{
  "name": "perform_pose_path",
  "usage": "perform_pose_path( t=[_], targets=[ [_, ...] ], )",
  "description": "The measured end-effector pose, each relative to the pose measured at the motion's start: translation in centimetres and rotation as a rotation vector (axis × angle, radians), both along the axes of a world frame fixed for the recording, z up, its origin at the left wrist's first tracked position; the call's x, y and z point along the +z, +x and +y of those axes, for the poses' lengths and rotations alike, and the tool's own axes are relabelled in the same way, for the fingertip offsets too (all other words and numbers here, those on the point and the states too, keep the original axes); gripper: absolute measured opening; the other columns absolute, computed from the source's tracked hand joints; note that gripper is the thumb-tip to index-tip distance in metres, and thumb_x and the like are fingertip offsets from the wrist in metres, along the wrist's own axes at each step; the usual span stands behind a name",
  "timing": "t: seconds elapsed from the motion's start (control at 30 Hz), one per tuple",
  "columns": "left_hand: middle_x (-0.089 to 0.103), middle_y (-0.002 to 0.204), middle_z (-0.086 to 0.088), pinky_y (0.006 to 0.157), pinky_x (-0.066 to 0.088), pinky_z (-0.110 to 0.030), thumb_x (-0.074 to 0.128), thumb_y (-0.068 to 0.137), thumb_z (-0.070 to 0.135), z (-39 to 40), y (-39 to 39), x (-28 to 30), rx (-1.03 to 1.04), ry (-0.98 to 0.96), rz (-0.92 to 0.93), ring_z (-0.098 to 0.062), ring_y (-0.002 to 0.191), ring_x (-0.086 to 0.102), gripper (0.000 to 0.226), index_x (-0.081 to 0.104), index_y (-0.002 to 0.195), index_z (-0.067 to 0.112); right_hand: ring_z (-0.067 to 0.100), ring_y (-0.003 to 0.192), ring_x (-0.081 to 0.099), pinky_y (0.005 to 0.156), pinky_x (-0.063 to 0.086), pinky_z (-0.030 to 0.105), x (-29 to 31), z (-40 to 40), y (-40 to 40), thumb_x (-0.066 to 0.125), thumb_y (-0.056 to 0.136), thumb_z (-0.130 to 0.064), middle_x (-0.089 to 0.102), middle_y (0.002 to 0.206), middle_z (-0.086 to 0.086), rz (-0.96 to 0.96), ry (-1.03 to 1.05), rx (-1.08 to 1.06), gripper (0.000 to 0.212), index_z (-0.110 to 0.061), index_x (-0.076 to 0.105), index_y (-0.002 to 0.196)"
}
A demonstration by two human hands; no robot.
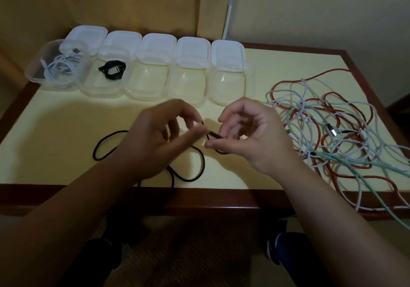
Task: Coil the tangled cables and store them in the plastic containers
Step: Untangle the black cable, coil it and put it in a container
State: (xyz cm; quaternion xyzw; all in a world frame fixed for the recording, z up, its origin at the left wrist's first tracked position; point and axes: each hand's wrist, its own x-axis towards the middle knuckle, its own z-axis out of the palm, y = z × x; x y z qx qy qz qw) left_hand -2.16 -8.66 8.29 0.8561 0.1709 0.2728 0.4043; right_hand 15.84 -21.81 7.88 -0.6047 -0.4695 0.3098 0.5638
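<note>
A black cable (pixel 104 142) lies in loose loops on the pale yellow table (pixel 55 118), running under my hands to the front edge. My right hand (pixel 248 131) pinches its plug end between thumb and fingers. Just left of it, my left hand (pixel 159 135) has curled fingers with the cable looping at their tips. A row of clear plastic containers (pixel 188 80) stands at the back. The leftmost one (pixel 37 71) holds a coiled white cable (pixel 61 64). A coiled black cable (pixel 113 69) lies in the second.
A tangle of red, white and pale green cables (pixel 332 126) covers the table's right side, with some strands hanging over the front edge. White lids (pixel 227 53) lean behind the containers. A wooden rim (pixel 199 200) borders the table. My shoes show below.
</note>
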Motion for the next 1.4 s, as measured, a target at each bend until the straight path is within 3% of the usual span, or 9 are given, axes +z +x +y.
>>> perform_pose_path(
  t=[0.23,0.43,0.53,0.63,0.7,0.9,1.07,1.27,1.4],
  targets=[
    [0.052,0.071,0.008,0.060,0.041,-0.032,0.049,0.103,0.042,-0.7,1.4,-1.5,-0.197,0.135,0.165,-0.013,0.065,0.051,0.033,0.060,0.080,0.021,0.035,0.057,0.054,0.060,0.049,0.046,-0.3,-0.6,-0.3,0.089,0.078,-0.004,0.070,0.071,0.010,-0.044,-0.038,0.045,0.036,-0.004,0.054,0.086],
    [0.049,0.055,0.006,0.050,0.032,-0.020,0.048,0.102,0.046,0.7,2.1,-0.8,0.104,-0.445,0.089,-0.007,0.050,0.040,0.048,0.065,0.066,0.020,0.021,0.060,0.053,0.072,0.048,0.032,-0.4,-1.1,2.0,0.069,0.093,-0.026,0.053,0.058,0.010,0.090,-0.247,0.185,0.025,-0.024,0.068,0.068],
    [0.061,0.068,0.004,0.054,0.042,-0.027,0.049,0.098,0.039,1.3,2.0,-0.7,-0.043,-0.574,0.095,-0.016,0.059,0.051,0.036,0.074,0.075,0.025,0.015,0.057,0.042,0.059,0.043,0.024,0.4,-1.2,2.8,0.053,0.098,-0.017,0.041,0.057,0.002,0.234,-0.154,0.120,0.028,-0.013,0.075,0.081],
    [0.070,0.089,-0.003,0.080,0.054,-0.031,0.058,0.100,0.012,0.8,2.1,-1.1,-0.232,-0.665,0.075,-0.020,0.083,0.064,0.019,0.077,0.101,0.016,0.023,0.053,0.032,0.052,0.034,0.032,0.4,-1.4,2.7,0.051,0.104,-0.019,0.033,0.059,0.007,0.050,-0.166,0.087,0.027,-0.013,0.072,0.088],
    [0.060,0.080,-0.007,0.083,0.056,-0.037,0.050,0.100,0.009,0.0,2.5,-1.2,-0.250,-0.837,0.092,-0.023,0.077,0.061,0.026,0.076,0.097,0.013,0.025,0.055,0.030,0.052,0.028,0.035,0.3,-1.6,2.4,0.052,0.107,-0.023,0.033,0.062,0.011,-0.086,-0.194,0.107,0.025,-0.013,0.071,0.094],
    [0.012,0.057,0.005,0.046,0.012,-0.029,0.043,0.099,0.046,-0.5,3.2,0.4,-0.414,-1.343,0.409,-0.013,0.048,0.008,0.048,0.023,0.064,0.021,0.015,0.054,0.027,0.053,0.026,0.025,-0.7,-0.8,1.2,0.072,0.098,-0.027,0.028,0.059,0.003,-0.104,-0.138,-0.119,0.020,-0.009,0.066,0.092],
    [0.011,0.055,0.008,0.039,0.018,-0.025,0.037,0.101,0.038,-1.1,4.5,1.7,-0.386,-1.672,-0.024,-0.012,0.046,0.009,0.042,0.022,0.063,0.028,0.008,0.058,0.040,0.055,0.031,0.032,-1.9,0.5,-0.9,0.051,0.106,-0.042,0.043,0.060,0.000,-0.092,-0.185,-0.016,0.032,-0.030,0.067,0.080],
    [0.033,0.058,0.007,0.055,0.042,-0.024,0.034,0.107,0.033,-0.5,4.3,1.0,-0.333,-1.666,-0.314,-0.010,0.053,0.039,0.042,0.041,0.067,0.022,0.002,0.052,0.042,0.055,0.035,0.029,-1.0,0.0,-2.4,0.042,0.112,-0.030,0.048,0.057,-0.015,-0.183,-0.319,0.086,0.041,-0.028,0.064,0.078],
    [0.073,0.090,-0.003,0.095,0.059,-0.040,0.034,0.107,0.030,-0.3,4.8,0.8,-0.196,-1.430,-0.435,-0.025,0.111,0.071,0.047,0.073,0.092,0.009,0.006,0.047,0.044,0.052,0.034,0.026,0.6,-1.0,-2.0,0.043,0.112,-0.032,0.045,0.052,-0.008,-0.306,-0.371,0.130,0.042,-0.021,0.073,0.086]
  ],
)
